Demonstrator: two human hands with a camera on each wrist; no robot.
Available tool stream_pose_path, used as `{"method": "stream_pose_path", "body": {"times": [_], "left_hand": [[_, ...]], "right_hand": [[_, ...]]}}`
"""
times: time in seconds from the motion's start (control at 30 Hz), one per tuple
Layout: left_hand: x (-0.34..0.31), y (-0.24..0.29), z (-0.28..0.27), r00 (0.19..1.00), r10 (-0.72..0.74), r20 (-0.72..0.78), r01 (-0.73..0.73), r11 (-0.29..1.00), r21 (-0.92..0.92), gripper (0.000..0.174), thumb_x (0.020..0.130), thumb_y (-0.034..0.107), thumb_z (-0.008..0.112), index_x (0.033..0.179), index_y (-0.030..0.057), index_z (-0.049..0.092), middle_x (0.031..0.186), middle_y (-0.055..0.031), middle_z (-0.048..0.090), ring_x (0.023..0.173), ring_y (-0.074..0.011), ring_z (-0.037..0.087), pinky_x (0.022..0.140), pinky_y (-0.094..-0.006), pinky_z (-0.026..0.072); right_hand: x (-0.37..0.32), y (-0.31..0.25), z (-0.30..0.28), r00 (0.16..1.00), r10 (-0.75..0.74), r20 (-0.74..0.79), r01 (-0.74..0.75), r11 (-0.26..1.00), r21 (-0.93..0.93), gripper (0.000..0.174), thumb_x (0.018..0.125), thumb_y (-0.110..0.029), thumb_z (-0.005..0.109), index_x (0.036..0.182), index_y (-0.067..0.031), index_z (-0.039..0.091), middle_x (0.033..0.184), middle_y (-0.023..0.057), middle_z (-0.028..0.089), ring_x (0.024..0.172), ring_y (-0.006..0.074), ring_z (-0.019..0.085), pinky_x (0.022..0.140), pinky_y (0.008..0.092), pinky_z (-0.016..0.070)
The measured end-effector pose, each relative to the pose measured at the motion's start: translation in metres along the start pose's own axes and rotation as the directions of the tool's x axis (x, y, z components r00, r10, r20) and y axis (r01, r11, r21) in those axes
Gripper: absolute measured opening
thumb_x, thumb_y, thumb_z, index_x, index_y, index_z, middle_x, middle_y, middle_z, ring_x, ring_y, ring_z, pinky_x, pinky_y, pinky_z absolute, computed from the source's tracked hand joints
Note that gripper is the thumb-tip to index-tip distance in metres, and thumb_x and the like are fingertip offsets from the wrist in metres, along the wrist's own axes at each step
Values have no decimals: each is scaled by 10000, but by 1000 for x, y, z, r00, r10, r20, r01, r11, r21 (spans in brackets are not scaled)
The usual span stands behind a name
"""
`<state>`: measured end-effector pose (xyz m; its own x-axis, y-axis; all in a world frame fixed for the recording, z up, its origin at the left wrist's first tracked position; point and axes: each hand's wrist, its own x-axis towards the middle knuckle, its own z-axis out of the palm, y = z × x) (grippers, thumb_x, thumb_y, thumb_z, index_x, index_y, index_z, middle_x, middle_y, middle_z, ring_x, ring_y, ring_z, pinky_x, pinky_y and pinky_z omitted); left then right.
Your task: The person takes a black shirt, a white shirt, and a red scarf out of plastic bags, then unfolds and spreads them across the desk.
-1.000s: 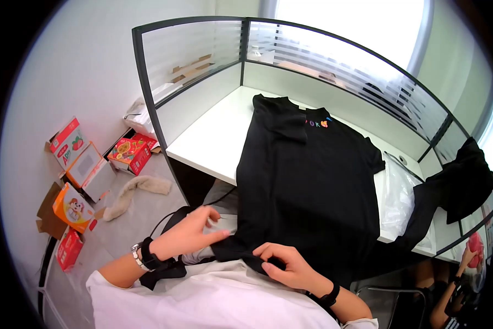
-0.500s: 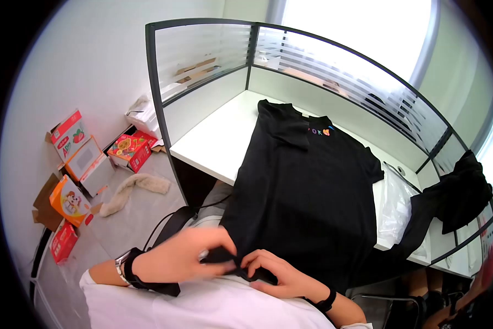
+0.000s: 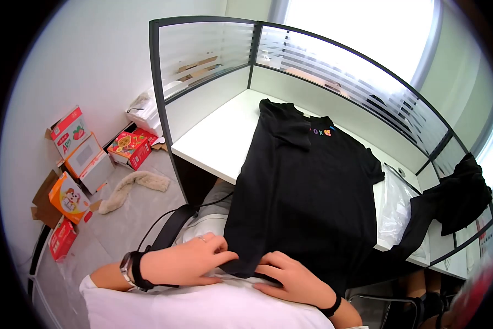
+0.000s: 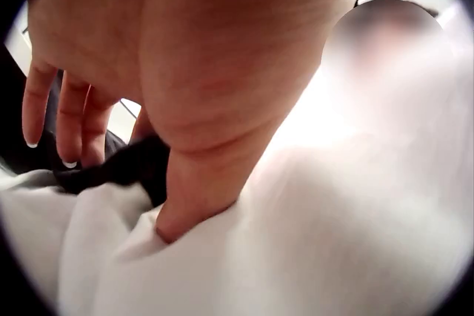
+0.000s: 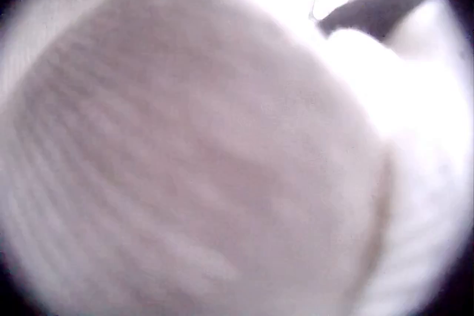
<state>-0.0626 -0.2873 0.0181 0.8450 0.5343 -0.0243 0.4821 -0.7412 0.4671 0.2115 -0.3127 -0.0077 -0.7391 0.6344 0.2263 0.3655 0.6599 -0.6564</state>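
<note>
A black T-shirt [image 3: 312, 192] with small colourful letters by its neckline lies spread over the white desk [image 3: 216, 129], its lower part coming down over the front edge toward me. At the shirt's left hem corner my left hand [image 3: 186, 263] pinches the cloth between thumb and fingers. In the left wrist view, dark cloth [image 4: 118, 166] shows between the fingers and the thumb, which presses into my white top [image 4: 244, 257]. Close beside it, my right hand [image 3: 296, 281] holds the hem with fingers above and thumb below. The right wrist view is a blurred close-up.
Clear plastic packaging [image 3: 394, 208] lies right of the shirt, near another black garment [image 3: 463, 194] at the partition. A framed partition [image 3: 202, 82] encloses the desk. Cardboard boxes [image 3: 71, 200] and a beige fuzzy strip [image 3: 134, 189] lie on the floor at left.
My left hand has come right and down to the hem beside the right hand. The shirt's left hem corner, bunched earlier, now lies flatter. The view has shifted slightly.
</note>
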Motion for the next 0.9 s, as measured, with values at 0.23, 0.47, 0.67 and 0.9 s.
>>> {"method": "stream_pose_path", "body": {"times": [0.23,0.47,0.67,0.9], "left_hand": [[9,-4,-2,987,142,-69,-132,982,132,368,826,129,679,1182,68,606,969,-79,535,872,-248,571,741,-351,490],[-10,9,-55,994,108,-26,-108,994,9,307,814,31,630,1118,72,642,911,-78,507,808,-262,572,711,-347,479],[-20,6,-69,997,-8,-71,9,1000,15,301,793,15,623,1080,81,684,861,-79,527,788,-264,572,693,-359,469],[5,-4,-44,957,-44,287,123,957,-263,483,957,468,546,1079,18,674,879,-116,625,829,-301,622,735,-358,497]], "right_hand": [[-9,-1,0,997,-41,-68,21,965,-261,173,829,-99,701,971,-11,657,864,81,600,748,241,599,656,329,516],[-7,-5,-6,996,-45,-71,42,999,-33,247,852,-71,676,1093,-16,665,909,99,621,774,251,619,686,322,518],[-18,-4,-22,995,-23,-95,24,1000,4,224,853,-73,674,1071,-24,680,881,100,636,755,243,619,682,316,510],[-86,-8,-62,798,366,-479,-443,895,-55,141,838,-71,671,953,11,674,817,112,636,700,226,624,625,296,485]]}}
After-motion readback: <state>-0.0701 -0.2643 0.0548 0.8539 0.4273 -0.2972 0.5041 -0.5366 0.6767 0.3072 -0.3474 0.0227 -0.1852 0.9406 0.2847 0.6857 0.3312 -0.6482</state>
